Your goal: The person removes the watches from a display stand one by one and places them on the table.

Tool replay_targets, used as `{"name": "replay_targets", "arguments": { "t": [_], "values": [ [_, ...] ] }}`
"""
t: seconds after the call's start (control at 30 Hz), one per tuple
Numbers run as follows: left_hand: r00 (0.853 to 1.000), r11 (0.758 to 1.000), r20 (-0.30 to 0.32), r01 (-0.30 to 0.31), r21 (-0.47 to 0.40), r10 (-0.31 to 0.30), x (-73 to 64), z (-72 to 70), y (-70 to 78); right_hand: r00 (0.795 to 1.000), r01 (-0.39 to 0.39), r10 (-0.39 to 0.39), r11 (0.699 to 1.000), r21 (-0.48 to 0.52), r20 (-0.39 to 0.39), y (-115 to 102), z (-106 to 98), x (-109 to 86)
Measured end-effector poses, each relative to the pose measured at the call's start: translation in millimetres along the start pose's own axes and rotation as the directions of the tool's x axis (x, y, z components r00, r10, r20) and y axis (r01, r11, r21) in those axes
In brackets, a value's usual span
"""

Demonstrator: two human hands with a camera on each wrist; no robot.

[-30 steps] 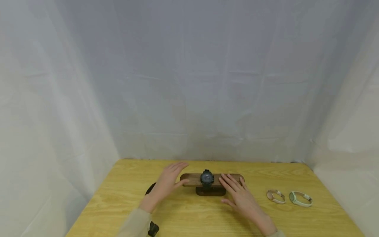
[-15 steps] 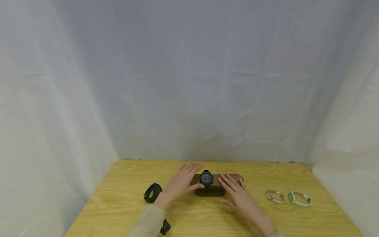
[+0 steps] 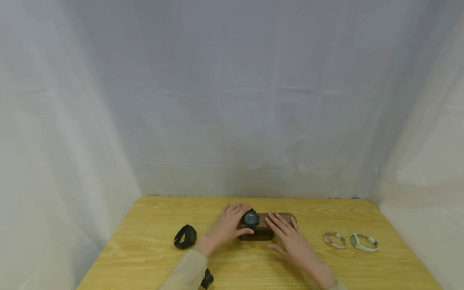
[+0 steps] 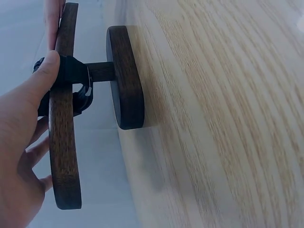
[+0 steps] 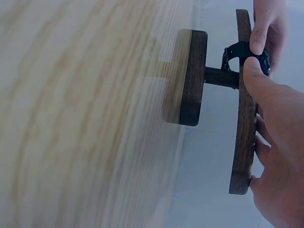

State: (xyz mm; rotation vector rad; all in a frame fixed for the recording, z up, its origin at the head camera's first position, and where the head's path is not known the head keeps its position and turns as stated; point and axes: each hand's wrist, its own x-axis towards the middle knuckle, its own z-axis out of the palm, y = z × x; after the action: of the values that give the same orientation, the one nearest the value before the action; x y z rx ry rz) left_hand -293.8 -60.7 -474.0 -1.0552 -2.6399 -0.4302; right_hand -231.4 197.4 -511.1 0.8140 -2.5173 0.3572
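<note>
A dark wooden watch stand point(image 3: 279, 219) with a T-shaped profile stands on the table, its bar raised on a short post above a base point(image 4: 127, 78). Round the bar's middle is strapped a black watch point(image 3: 251, 218), dial up. My left hand point(image 3: 226, 224) holds this watch from the left, thumb on its near side and fingers over the far side. On the bar's right part rests my right hand point(image 3: 291, 241), its fingers fairly straight on top. In the right wrist view, the right thumb point(image 5: 254, 71) lies close to the watch; contact there is unclear.
A second black watch point(image 3: 185, 237) lies left of the stand. Part of another black object point(image 3: 207, 278) shows beside the left sleeve. To the right lie a pinkish watch point(image 3: 334, 240) and a pale green watch point(image 3: 364, 243). White curtains point(image 3: 224, 100) surround the wooden table point(image 3: 145, 245).
My left hand has moved right along the bar from its left end and now grips the watch. The black watch at left has come out from behind that arm. My right hand stays put.
</note>
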Motion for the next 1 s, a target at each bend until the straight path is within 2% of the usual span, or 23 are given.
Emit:
{"name": "replay_targets", "arguments": {
  "t": [0.23,0.53,0.77,1.0],
  "values": [
    [1.000,1.000,-0.003,0.018,-0.017,-0.018,-1.1,2.3,-3.1,1.000,0.002,-0.002,1.000,-0.006,-0.001,-1,1,0.4],
    [0.999,1.000,-0.038,0.001,-0.030,-0.002,-5.7,1.8,-9.1,1.000,0.005,-0.005,1.000,-0.018,-0.003,-1,1,0.2],
    [0.999,0.999,-0.008,0.041,-0.033,-0.041,-9.5,0.2,-13.0,1.000,-0.015,0.015,1.000,-0.004,0.007,-2,1,-0.1],
    [0.999,0.997,-0.015,0.050,-0.053,-0.051,-14.6,-3.0,-18.0,1.000,-0.015,0.015,1.000,0.003,0.000,-1,3,-0.2]
  ]
}}
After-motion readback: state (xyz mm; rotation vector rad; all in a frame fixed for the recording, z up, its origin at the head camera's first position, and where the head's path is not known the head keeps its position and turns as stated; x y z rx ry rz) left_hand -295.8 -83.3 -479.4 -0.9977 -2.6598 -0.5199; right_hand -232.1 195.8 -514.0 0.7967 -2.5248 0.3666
